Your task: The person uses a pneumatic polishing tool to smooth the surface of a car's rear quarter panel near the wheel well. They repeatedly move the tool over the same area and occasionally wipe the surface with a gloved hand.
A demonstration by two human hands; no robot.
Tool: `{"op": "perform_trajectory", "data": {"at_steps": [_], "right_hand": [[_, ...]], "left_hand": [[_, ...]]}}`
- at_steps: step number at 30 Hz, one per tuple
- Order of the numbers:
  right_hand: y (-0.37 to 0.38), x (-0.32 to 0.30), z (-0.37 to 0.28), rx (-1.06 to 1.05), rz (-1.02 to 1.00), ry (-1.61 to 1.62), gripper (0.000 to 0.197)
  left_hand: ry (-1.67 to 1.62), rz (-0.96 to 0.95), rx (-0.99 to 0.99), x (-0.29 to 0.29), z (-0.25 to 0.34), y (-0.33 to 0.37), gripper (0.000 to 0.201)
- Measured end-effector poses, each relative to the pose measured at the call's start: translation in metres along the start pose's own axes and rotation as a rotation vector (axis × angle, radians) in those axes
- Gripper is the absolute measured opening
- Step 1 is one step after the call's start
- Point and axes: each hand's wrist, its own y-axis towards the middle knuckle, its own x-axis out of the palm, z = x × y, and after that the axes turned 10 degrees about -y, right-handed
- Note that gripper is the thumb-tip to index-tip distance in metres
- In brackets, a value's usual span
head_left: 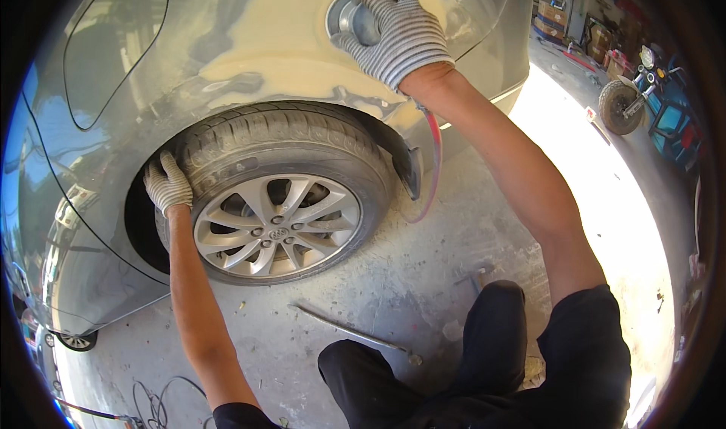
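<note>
A grey-green car (106,202) takes up the upper and left part of the view, its side curving round a wheel arch. Beneath it spreads a scuffed grey concrete floor (423,232), with a band of glaring sunlight at the right. A black tyre (287,145) sits upright in the arch, below a broad, pale yellow patch (280,43) with smeared, cloudy edges on the panel. Inside the tyre is a silver spoked rim (277,229). The person's dark-trousered legs (491,338) are bent at the bottom, facing the wheel, and a motorcycle (628,104) stands at the far right. A thin metal bar (352,331) lies on the floor between the wheel and the knees.

The hands, both in striped grey-and-white gloves, are well apart. The right hand (401,36) is up on the panel, above the tyre, its fingers wrapped over a round grey sanding tool (340,17). The left hand (168,183) is lower, at the left edge of the arch beside the tyre; whether it grips anything there I cannot tell. A reddish hose (436,157) hangs from below the right wrist. The tool lies against the yellow patch, under the right palm and far up and to the right of the left hand
</note>
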Motion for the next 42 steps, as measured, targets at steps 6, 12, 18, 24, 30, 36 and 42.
{"op": "perform_trajectory", "data": {"at_steps": [6,12,18,24,30,36,42], "right_hand": [[0.006,0.001,0.010,0.129,0.166,-0.023,0.061],[-0.009,0.010,0.006,0.007,0.021,-0.054,0.060],[-0.007,0.001,0.005,0.130,0.073,-0.008,0.057],[-0.015,0.001,0.024,0.132,0.110,0.002,0.059],[-0.034,0.011,0.024,0.067,-0.037,-0.134,0.071],[-0.031,0.009,0.044,0.192,0.168,0.021,0.062],[-0.045,0.014,0.048,0.074,0.027,-0.171,0.069]], "left_hand": [[0.040,0.008,0.001,0.006,0.001,0.002,0.065],[0.021,0.000,0.007,0.000,0.002,0.001,0.065],[0.020,0.010,0.009,0.002,0.002,0.000,0.065],[0.021,-0.011,-0.018,0.002,0.003,0.001,0.066],[0.025,0.003,0.003,-0.001,-0.006,0.003,0.069],[0.023,-0.036,-0.037,0.004,0.003,0.003,0.071],[0.015,0.015,-0.017,0.000,-0.003,0.003,0.069]]}}
